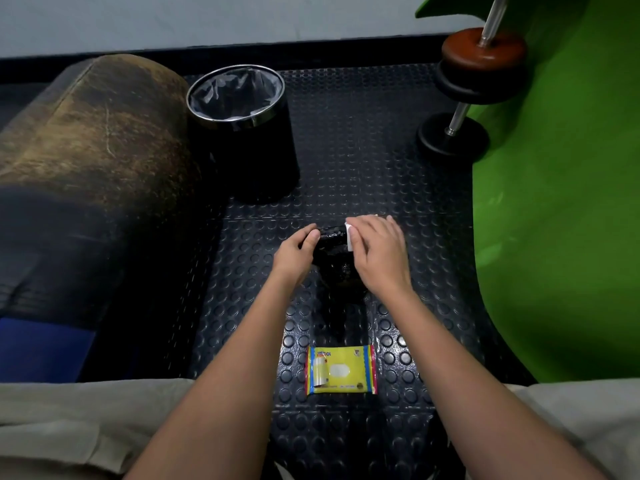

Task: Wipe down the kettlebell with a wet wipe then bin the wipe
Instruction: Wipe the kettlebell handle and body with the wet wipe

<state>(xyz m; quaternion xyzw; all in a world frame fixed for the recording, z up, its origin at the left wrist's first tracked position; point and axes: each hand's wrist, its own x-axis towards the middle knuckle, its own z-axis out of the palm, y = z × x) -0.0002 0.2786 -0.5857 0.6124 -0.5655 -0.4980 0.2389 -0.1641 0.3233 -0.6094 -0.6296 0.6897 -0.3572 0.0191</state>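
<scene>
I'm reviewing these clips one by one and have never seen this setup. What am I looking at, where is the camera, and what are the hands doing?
There is no machine here: a person wears a camera on the head, looking down at their own bare arms. It is the only view. On the studded black floor mat sits a dark kettlebell. The left hand curls around one end of its handle to steady it. The right hand presses a white wet wipe onto the handle with its fingers fairly flat. A yellow wipe packet lies nearer the person. A lined black bin stands behind, and a dumbbell lies at the right.
</scene>
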